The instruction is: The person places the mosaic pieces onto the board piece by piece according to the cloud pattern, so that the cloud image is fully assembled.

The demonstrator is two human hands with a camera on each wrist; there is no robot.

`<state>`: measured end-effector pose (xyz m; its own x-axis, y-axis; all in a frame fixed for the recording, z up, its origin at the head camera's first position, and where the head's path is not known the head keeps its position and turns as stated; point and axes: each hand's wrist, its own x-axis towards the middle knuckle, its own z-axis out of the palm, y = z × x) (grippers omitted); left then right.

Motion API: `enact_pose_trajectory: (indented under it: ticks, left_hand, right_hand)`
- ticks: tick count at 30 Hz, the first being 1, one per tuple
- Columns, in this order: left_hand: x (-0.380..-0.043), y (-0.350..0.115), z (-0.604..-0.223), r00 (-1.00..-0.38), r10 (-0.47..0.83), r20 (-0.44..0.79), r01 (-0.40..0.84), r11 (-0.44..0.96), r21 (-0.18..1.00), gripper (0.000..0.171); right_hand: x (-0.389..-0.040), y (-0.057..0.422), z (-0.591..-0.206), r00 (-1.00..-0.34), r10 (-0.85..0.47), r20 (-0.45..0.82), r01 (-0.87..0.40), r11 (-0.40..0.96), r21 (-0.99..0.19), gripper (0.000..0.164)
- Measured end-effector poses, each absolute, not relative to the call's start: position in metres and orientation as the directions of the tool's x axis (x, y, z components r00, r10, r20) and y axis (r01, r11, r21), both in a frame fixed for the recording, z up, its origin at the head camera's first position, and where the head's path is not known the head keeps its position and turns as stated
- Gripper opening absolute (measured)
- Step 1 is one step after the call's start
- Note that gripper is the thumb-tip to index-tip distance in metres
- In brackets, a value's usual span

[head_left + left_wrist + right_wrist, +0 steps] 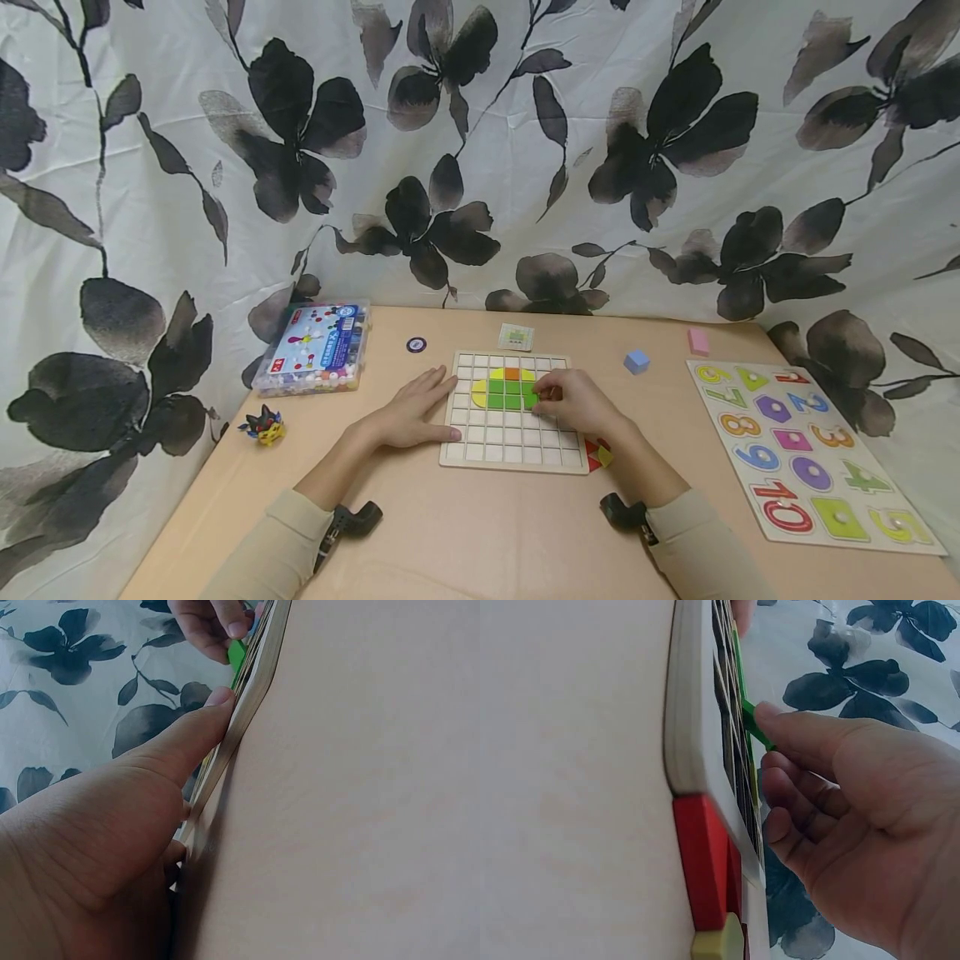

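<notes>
A white grid board [480, 454] lies on the table, with green square tiles [504, 395], an orange tile [512, 374] and yellow tiles [478, 393] in its upper middle cells. My right hand [577, 404] is over the board's right part and pinches a green tile [756, 726] between thumb and fingers, tilted against the grid. That tile [237, 655] also shows in the left wrist view. Along the board's left edge rests my left hand [412, 412], its fingers extended and its thumb on the rim. Red pieces [703, 862] and a yellow piece [718, 941] lie beside the board's right edge.
A clear case [311, 346] and a small figurine [265, 426] stand at left. Behind the board are a round disc [416, 344] and a pattern card [516, 337]. At right lie a blue block [637, 362], a pink block [698, 342] and a number board [810, 450].
</notes>
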<state>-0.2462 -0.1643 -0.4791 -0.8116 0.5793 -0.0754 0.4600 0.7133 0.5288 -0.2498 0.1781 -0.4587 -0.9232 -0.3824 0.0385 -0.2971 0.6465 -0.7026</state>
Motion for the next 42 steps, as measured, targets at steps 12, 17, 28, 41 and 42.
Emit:
enact_pose_trajectory:
  ticks: [12, 17, 28, 41, 42]
  left_hand:
    - [-0.246, -0.165, -0.48, -0.811, 0.58, -0.073, 0.463, 0.714, 0.526, 0.102]
    - [-0.247, -0.165, -0.48, -0.811, 0.579, -0.083, 0.462, 0.722, 0.516, 0.103]
    - [-0.245, -0.165, -0.478, -0.814, 0.577, -0.07, 0.458, 0.711, 0.533, 0.101]
    - [-0.247, -0.165, -0.482, -0.812, 0.579, -0.08, 0.465, 0.723, 0.511, 0.103]
    - [-0.248, -0.165, -0.482, -0.812, 0.578, -0.082, 0.464, 0.725, 0.51, 0.103]
  right_hand:
    - [-0.251, 0.178, -0.461, -0.912, -0.41, 0.029, -0.316, 0.653, -0.689, 0.024]
    - [-0.251, 0.178, -0.462, -0.909, -0.415, 0.036, -0.329, 0.662, -0.673, 0.023]
    - [-0.251, 0.178, -0.461, -0.911, -0.41, 0.041, -0.332, 0.672, -0.662, 0.025]
    - [-0.243, 0.195, -0.437, -0.917, -0.397, 0.036, -0.316, 0.669, -0.673, 0.035]
    - [-0.243, 0.197, -0.434, -0.918, -0.394, 0.037, -0.316, 0.674, -0.668, 0.034]
